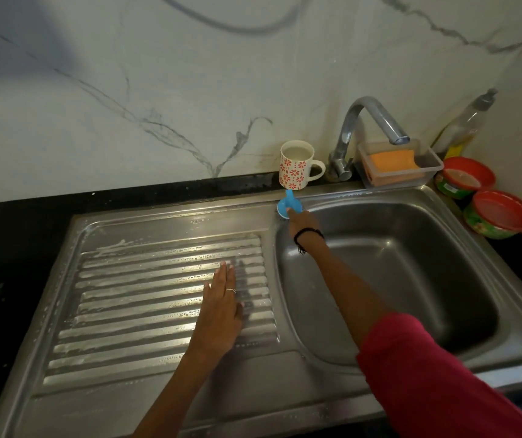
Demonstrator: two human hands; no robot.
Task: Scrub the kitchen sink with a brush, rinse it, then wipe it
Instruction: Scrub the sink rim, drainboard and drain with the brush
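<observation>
The steel sink has a deep basin on the right and a ribbed drainboard on the left, streaked with soap foam. My right hand reaches to the basin's far left corner and grips a small blue brush against the rim there. My left hand lies flat on the drainboard ribs with straight fingers. The tap arches over the back of the basin; no water runs from it.
A flowered mug stands on the black counter behind the brush. A clear tray with an orange sponge sits under the tap spout. A soap bottle and two red-lidded tubs stand at the right.
</observation>
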